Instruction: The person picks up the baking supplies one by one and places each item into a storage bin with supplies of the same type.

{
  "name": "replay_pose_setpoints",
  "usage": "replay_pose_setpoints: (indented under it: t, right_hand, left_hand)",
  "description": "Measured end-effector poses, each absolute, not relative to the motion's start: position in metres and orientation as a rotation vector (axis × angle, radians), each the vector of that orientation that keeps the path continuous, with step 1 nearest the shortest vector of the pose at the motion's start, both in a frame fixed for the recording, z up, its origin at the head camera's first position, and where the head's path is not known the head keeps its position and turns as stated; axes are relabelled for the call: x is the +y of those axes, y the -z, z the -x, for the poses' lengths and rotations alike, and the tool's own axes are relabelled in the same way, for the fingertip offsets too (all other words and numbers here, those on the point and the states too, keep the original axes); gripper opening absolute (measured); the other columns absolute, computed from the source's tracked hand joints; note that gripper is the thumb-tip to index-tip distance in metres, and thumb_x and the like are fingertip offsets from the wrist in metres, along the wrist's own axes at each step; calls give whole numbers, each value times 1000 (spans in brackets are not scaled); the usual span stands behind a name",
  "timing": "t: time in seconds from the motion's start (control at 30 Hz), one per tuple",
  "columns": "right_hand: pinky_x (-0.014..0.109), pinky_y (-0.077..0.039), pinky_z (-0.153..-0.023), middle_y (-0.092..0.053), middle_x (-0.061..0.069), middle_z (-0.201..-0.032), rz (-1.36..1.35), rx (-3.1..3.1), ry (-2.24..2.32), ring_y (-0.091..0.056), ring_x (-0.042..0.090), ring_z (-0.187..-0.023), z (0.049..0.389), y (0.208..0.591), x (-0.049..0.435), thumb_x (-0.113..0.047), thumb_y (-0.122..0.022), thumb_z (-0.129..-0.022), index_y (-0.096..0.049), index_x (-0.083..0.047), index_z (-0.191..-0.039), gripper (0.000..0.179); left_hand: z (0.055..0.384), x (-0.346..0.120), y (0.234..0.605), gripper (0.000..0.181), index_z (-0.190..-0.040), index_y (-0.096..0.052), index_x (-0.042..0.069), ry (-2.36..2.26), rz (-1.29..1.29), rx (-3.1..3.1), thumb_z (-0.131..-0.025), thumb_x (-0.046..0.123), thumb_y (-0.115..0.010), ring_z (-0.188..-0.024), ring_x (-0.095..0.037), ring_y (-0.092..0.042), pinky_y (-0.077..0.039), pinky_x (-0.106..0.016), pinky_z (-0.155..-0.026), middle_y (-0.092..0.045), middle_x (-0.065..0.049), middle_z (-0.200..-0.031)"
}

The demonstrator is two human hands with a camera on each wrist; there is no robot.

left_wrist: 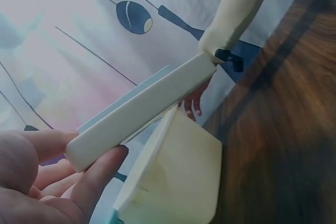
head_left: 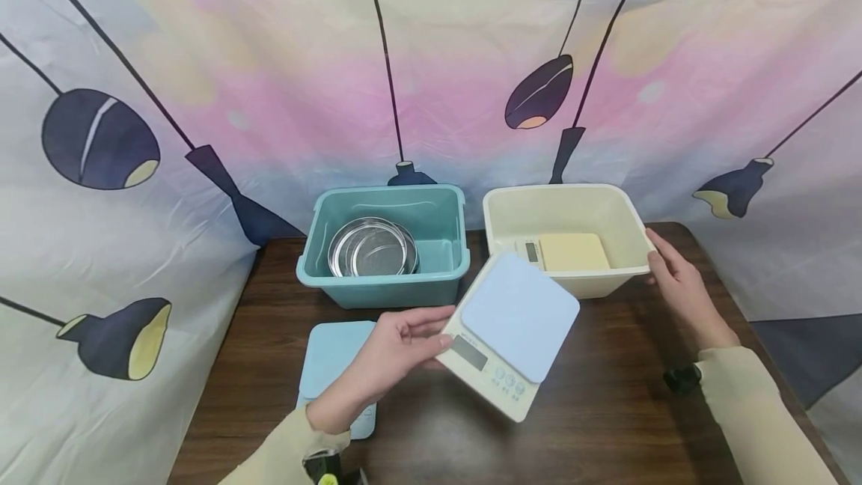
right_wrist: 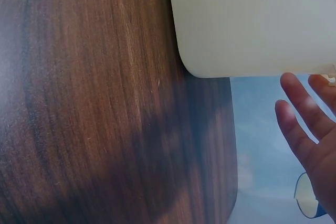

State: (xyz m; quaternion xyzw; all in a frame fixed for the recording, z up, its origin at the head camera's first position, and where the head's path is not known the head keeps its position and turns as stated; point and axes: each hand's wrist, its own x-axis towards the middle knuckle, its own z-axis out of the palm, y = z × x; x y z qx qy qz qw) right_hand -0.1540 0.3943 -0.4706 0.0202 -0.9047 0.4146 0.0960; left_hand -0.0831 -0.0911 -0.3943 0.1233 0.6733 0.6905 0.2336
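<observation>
Mid-frame, I watch the left hand (head_left: 399, 344) pinch the white scale (head_left: 509, 337) by its edge, likely sparing its plate (head_left: 521, 313); the right hand (head_left: 683, 292), straight-fingered, touches the cream bin (head_left: 595, 286), perhaps steadying it.

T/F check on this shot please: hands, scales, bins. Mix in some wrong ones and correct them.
1. The left hand holds a white-bodied scale by one end. True.
2. That scale's platform is yellow. False: it is pale blue.
3. The right hand is at the right end of the cream bin. True.
4. The cream bin is empty. False: a yellow-topped scale lies in it.
5. The teal bin holds round metal items. True.
6. Only the bins rest on the table. False: a light blue scale lies there too, partly hidden.
</observation>
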Motion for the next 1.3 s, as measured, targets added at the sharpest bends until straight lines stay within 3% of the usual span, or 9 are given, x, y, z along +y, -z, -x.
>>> replay_pose_setpoints:
  t: [0.27,0.67,0.97,1.3]
  right_hand:
    - [11,-43,-65,-46,38,-149,-82,-2669,-1222,-56,-6,-77,154,473,395,-26,-40,-114,-30,-10,-164,54]
    - [14,-42,-65,-55,34,-137,-23,-2672,-1232,-57,-1,-77,154,472,392,-27,-39,-113,-33,-11,-164,53]
    - [16,-41,-65,-56,33,-135,-33,-2668,-1224,-57,1,-78,152,471,393,-29,-39,-114,-32,-13,-164,54]
    - [15,-43,-64,-58,36,-133,-57,-2660,-1205,-59,0,-75,154,473,394,-26,-40,-114,-34,-10,-163,52]
  left_hand:
    - [106,-65,377,48,-143,-61,-2,-1946,-334,1866,-98,6,-73,-105,-26,-75,-63,-40,-82,-69,-20,-131]
    - [137,-19,374,40,-137,-68,2,-2050,-284,1833,-97,6,-74,-103,-26,-76,-62,-40,-83,-73,-17,-125]
    - [183,14,366,31,-125,-75,0,-2138,-265,1889,-95,7,-77,-88,-19,-77,-63,-35,-77,-77,-17,-115]
    - [237,42,353,28,-123,-77,1,-2136,-288,1949,-96,8,-76,-90,-24,-78,-63,-33,-77,-78,-15,-112]
